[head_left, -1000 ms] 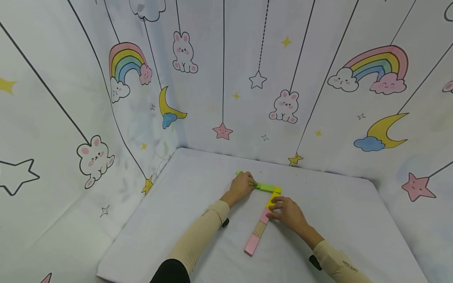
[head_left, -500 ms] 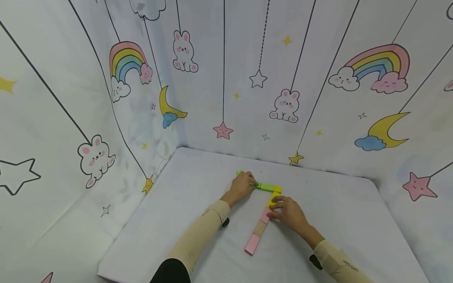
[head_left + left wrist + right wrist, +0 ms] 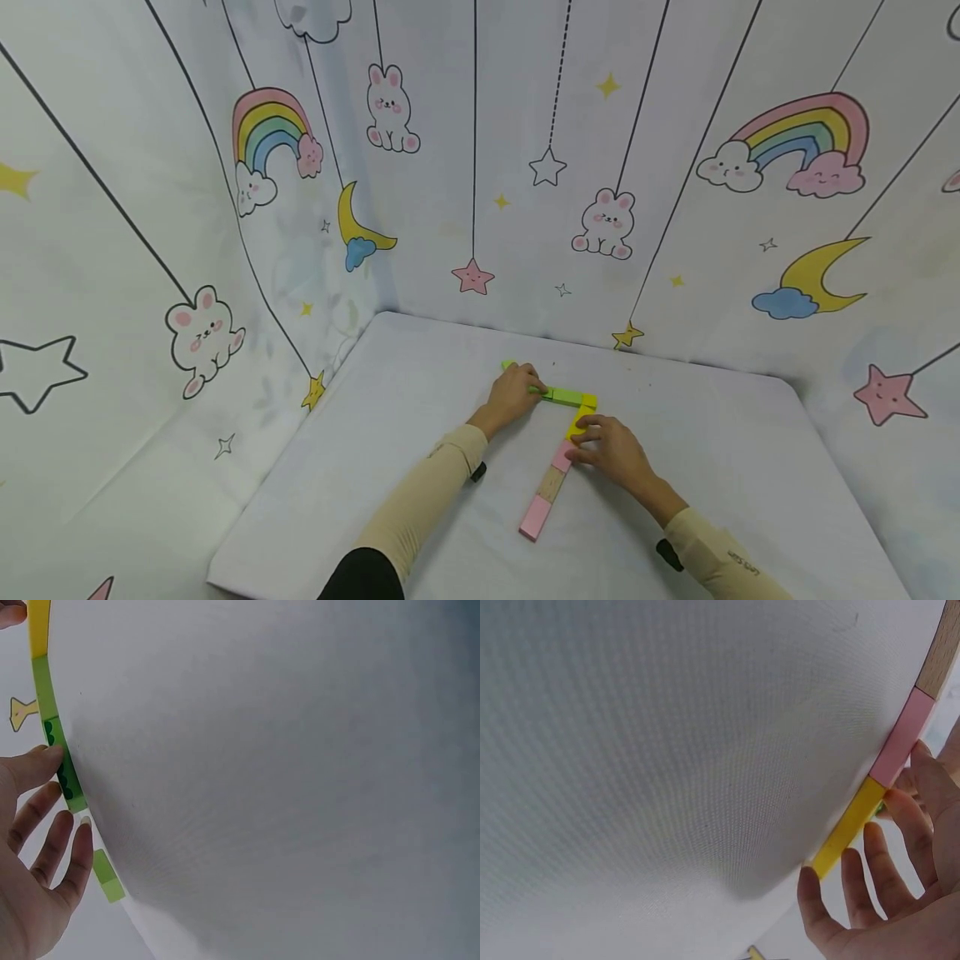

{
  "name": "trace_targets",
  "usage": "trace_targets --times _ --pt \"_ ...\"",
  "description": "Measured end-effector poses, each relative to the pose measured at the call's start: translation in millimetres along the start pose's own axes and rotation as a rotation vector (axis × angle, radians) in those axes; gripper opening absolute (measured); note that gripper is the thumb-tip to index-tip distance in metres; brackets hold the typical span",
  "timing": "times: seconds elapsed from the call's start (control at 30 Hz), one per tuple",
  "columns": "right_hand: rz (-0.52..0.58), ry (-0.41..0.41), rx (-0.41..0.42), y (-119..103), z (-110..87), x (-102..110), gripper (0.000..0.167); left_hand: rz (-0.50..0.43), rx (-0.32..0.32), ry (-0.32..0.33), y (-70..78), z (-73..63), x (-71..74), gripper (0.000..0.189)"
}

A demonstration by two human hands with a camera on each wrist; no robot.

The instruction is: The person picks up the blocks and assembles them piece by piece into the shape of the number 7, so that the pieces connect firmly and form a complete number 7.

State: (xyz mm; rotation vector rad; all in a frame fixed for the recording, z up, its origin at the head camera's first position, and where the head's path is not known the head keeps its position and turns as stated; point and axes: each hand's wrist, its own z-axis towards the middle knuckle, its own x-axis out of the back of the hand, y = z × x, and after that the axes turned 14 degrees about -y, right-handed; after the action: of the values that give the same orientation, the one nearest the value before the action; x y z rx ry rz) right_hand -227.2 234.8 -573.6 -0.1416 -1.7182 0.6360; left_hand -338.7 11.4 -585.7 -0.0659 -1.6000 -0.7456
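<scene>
My left hand (image 3: 512, 393) is over the far arm of a bent row of blocks. In the left wrist view its thumb and index finger pinch a green block with dark green scallops (image 3: 73, 787). Past a gap lies another green block (image 3: 109, 876); on the other side a plain green block (image 3: 45, 688) adjoins a yellow one. My right hand (image 3: 618, 457) lies along the row's near arm, fingers loosely bent. Its thumb touches a pink block (image 3: 902, 739) and other fingertips touch a yellow block (image 3: 847, 829).
The near arm continues with a bare wood block (image 3: 551, 484) and an end pink block (image 3: 535, 518). A yellow block (image 3: 589, 402) sits at the corner. All lie on a white-covered table (image 3: 690, 467). Behind stands a white wall cloth (image 3: 510, 125) with printed cartoons.
</scene>
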Motion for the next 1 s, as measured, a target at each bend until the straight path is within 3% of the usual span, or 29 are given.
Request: trace_targets --times 0.4,0.63,0.87,1.0 --pt "0.007 0.005 0.006 1.0 0.7 -1.2 0.035 -0.003 -0.018 0.006 -2.2 -0.9 0.4 0.014" --pt "-0.003 0.006 0.006 1.2 0.8 -2.7 0.034 -0.032 -0.068 0.064 -4.3 -1.8 2.8 0.018" --pt "0.007 0.001 -0.009 0.3 0.5 -0.9 0.033 0.002 -0.094 0.154 -10.4 4.2 1.8 0.021" --pt "0.024 -0.007 -0.010 0.0 -0.2 -0.1 0.032 0.018 -0.070 0.197 -14.7 7.7 2.8 0.031"
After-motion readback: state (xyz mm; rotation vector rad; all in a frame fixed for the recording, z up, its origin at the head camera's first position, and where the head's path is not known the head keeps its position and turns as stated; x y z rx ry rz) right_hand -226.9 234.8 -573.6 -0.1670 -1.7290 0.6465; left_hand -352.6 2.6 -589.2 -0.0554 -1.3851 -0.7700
